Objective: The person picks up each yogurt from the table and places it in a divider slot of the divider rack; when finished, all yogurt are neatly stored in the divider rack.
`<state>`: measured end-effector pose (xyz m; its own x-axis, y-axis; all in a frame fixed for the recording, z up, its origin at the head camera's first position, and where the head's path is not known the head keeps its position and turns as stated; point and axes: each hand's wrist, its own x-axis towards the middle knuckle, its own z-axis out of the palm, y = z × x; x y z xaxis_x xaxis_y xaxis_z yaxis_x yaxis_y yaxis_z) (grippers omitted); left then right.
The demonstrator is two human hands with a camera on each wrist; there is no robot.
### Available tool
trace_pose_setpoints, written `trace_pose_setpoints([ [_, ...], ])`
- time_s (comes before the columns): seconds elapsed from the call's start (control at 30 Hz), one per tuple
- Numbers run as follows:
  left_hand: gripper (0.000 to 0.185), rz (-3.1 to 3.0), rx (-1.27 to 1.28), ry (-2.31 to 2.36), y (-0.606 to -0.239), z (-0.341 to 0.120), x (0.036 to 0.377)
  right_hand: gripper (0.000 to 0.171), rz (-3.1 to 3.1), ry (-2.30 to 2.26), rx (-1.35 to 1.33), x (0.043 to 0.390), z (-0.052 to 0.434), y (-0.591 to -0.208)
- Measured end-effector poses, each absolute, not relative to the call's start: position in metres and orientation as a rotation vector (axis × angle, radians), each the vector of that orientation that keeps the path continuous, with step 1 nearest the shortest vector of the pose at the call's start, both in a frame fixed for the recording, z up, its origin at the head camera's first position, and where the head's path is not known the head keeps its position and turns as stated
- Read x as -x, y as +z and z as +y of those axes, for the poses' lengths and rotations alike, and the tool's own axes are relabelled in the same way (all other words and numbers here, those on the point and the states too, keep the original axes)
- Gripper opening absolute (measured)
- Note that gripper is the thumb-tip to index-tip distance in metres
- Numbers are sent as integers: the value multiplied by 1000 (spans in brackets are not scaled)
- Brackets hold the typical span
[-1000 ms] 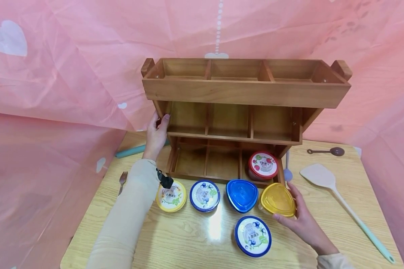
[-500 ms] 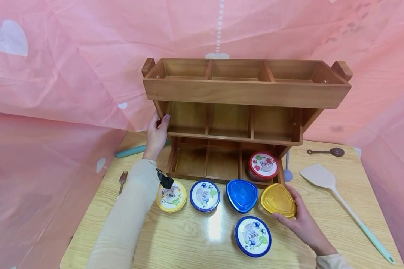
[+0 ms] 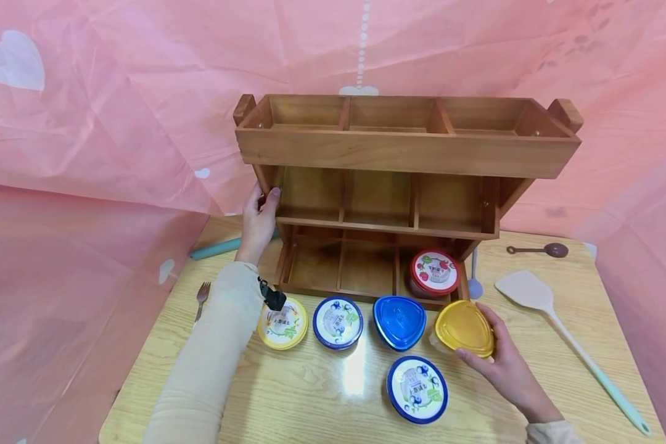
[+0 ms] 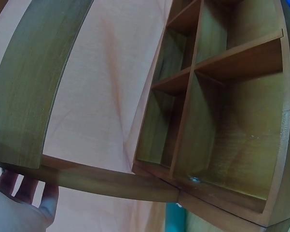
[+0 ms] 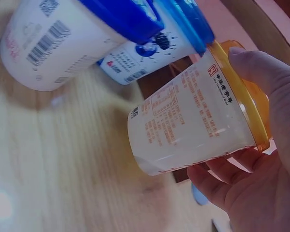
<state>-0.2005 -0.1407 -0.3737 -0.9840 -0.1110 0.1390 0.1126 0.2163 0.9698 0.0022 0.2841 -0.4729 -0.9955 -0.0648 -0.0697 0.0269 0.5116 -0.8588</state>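
In the head view a three-tier wooden rack [image 3: 405, 154] stands at the back of the table. My left hand [image 3: 258, 225] grips its left side post, thumb in front; in the left wrist view the fingers [image 4: 49, 203] curl under the wood. My right hand [image 3: 499, 357] holds a yogurt cup with a yellow lid [image 3: 464, 328], thumb and fingers on opposite sides. The right wrist view shows that cup's white body [image 5: 188, 121] with orange print. Beside it sits a cup with a triangular blue lid [image 3: 399, 322]. A red-lidded cup [image 3: 435, 272] occupies the rack's bottom right compartment.
Along the rack's front are a blue-rimmed round cup [image 3: 338, 322] and a yellow-rimmed one [image 3: 282, 324]. Another blue-rimmed cup [image 3: 417, 390] is nearer. At right lie a spatula [image 3: 533, 293] and brown spoon [image 3: 555, 250]; at left, a fork [image 3: 202, 296] and teal rod [image 3: 216, 248].
My right hand has shifted slightly to the right with the yellow-lidded cup, opening a wider gap from the triangular blue lid. My left hand keeps its grip on the rack.
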Motion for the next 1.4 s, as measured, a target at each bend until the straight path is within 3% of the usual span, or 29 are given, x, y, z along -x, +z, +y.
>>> trace_pose_setpoints([
  [0.7, 46, -2287, 16, -1868, -374, -141, 201, 92, 2712, -1717, 179, 5, 293, -424],
  [1.4, 44, -2245, 31, -1889, -375, -141, 202, 88, 2511, -1835, 277, 55, 258, -400],
])
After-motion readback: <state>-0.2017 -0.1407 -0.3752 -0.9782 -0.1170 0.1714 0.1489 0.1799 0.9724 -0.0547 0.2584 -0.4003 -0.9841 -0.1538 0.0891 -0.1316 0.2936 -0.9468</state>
